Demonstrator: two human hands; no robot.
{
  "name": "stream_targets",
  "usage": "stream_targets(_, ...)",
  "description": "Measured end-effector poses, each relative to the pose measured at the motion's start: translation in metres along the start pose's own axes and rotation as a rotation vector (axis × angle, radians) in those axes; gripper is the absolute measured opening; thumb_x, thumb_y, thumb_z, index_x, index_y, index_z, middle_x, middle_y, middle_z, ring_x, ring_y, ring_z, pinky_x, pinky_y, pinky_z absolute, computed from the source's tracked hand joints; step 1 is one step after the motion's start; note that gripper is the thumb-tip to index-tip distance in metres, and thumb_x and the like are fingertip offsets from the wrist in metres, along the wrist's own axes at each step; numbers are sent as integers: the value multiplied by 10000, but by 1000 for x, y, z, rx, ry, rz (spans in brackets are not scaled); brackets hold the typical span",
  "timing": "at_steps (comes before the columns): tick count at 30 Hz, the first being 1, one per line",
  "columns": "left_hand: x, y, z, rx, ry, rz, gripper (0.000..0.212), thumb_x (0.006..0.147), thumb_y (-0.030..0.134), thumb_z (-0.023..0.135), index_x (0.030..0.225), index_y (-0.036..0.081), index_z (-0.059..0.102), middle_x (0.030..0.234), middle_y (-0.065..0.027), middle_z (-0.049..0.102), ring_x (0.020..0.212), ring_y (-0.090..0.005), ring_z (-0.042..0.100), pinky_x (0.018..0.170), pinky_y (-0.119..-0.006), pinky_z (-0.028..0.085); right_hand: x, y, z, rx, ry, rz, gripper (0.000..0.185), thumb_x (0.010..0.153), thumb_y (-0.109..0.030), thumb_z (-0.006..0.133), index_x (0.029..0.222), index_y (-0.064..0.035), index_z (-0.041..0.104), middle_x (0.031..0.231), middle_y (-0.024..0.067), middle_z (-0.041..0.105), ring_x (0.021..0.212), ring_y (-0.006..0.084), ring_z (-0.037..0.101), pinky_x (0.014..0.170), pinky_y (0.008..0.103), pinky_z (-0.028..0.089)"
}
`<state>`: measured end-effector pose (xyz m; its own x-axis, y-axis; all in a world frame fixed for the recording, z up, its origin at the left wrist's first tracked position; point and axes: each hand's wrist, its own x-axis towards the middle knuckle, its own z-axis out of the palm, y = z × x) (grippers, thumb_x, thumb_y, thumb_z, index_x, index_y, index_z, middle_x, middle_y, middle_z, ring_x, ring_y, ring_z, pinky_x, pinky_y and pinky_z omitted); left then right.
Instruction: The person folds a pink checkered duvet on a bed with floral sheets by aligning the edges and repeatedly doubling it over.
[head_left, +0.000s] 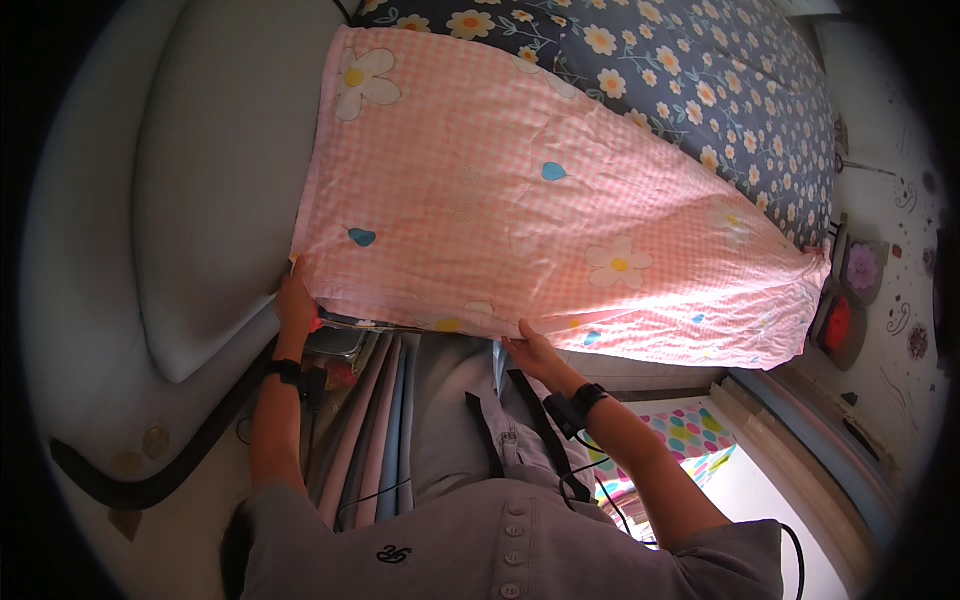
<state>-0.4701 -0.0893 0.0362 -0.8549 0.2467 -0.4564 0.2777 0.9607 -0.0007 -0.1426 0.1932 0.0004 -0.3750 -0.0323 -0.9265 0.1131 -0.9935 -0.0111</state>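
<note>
A pink gingham cloth (450, 195) with appliqué-like white flowers and blue leaf shapes lies spread over a bed. Its left edge runs along a grey padded headboard (217, 187). My left hand (295, 300) grips the near left corner of the cloth, close against the headboard, with its fingers partly hidden. My right hand (534, 352) holds the near edge around the middle, thumb on top and fingers mostly underneath. To the right the cloth narrows into a bunched, wrinkled end. Beyond it shows a dark floral bedsheet (675, 82).
Striped curtain fabric (375, 435) hangs beside my legs on the left, another curtain (817, 442) at the lower right. A polka-dot printed item (686, 435) stands below my right forearm. Wall holders (840, 326) are at the right. Black cables run by both arms.
</note>
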Motion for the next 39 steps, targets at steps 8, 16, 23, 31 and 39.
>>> stream_targets(8,-67,144,36,-571,-284,152,339,772,321,484,772,-11,546,749,-147,539,746,-295,523,652,-350,410,8,-6,14,48,4,-13,206,848,-223,436,956,-52,478,995,89,504,932,180,467,870,295,362)
stream_targets(16,-148,278,106,-1788,-1150,-384,291,769,369,540,869,96,515,827,-22,539,838,-131,502,722,-292,408,-7,-36,-20,302,-826,110,288,838,-284,421,997,-52,482,994,82,522,921,195,481,822,302,379)
stream_targets(23,-177,265,121,-1949,-417,-597,185,768,249,575,863,110,500,778,4,525,716,-130,535,646,-306,471,-44,-170,-84,496,-258,-287,167,791,-202,463,637,-137,457,582,-48,494,577,90,511,605,205,438)
stream_targets(31,-189,296,74,-1752,-232,-488,154,752,201,601,834,123,496,667,25,495,514,-71,450,417,-202,379,-123,-395,-273,324,-319,-815,178,860,-142,375,946,-61,508,932,30,548,863,125,512,772,263,417)
stream_targets(39,-199,272,143,-1605,-244,-600,169,747,215,601,816,121,479,624,16,500,507,-84,459,411,-207,369,-184,-249,-363,237,331,-777,292,852,-237,418,1004,8,470,885,63,542,751,158,543,681,284,471)
